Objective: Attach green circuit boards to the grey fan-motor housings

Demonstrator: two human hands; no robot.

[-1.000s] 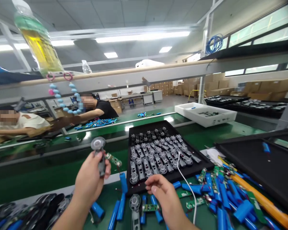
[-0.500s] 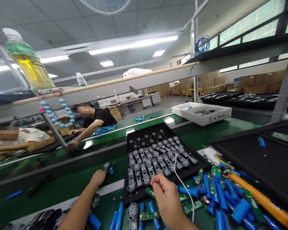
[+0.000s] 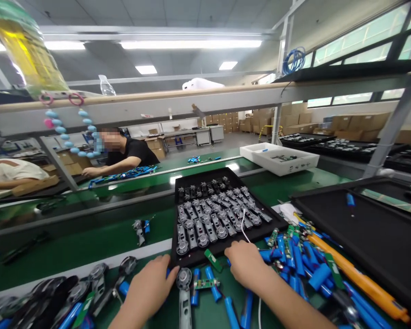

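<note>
green bench (image 3: 204, 317), left hand (image 3: 150, 285), thumb parted, beside a grey housing (image 3: 185, 302), right hand (image 3: 245, 261) curled, both grips unclear

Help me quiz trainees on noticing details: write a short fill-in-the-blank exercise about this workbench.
1. Rows of gray parts lie in a ____ tray.
2. The cable by the right hand is ____.
3. The heaped cylinders are ____.
4. The big bottle holds ____ liquid.

Missing words: black; white; blue; yellow.
</note>
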